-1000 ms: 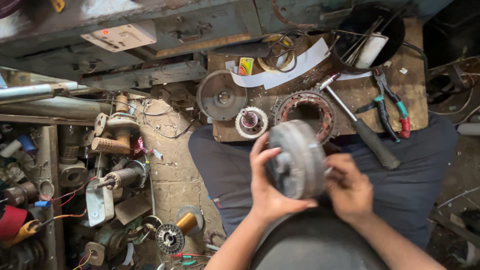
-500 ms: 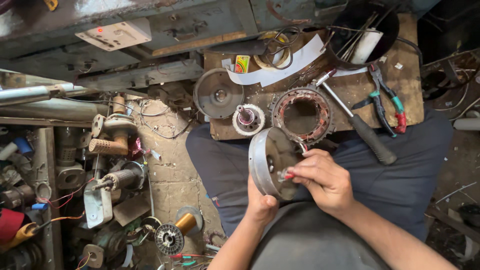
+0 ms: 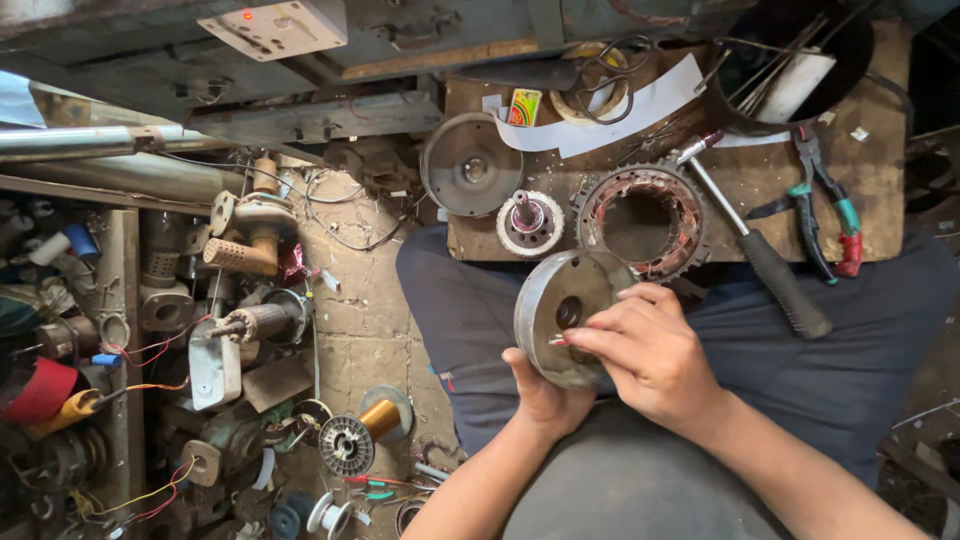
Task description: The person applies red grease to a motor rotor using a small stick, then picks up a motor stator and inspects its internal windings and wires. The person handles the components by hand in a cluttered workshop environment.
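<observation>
A round grey metal motor cover (image 3: 556, 305) stands tilted over my lap, its hollow inside facing me. My left hand (image 3: 541, 398) cups it from below. My right hand (image 3: 650, 352) rests over its right rim, fingertips pinched at the centre hole inside the cover; whether they hold anything is too small to tell. Just beyond, on a wooden board (image 3: 880, 215), lie a stator ring (image 3: 642, 217) with copper windings, a small rotor (image 3: 529, 222) and a second round cover (image 3: 471, 178).
A hammer (image 3: 760, 255) and pliers (image 3: 830, 205) lie on the board's right side, a black bowl of tools (image 3: 790, 70) behind. Left of my knees the floor holds motor parts, a copper wire spool (image 3: 377, 418), coils and loose wires.
The cover has been turned from its ribbed outside to its hollow inside facing me and lowered slightly. My right hand moved from its right edge to the centre hole.
</observation>
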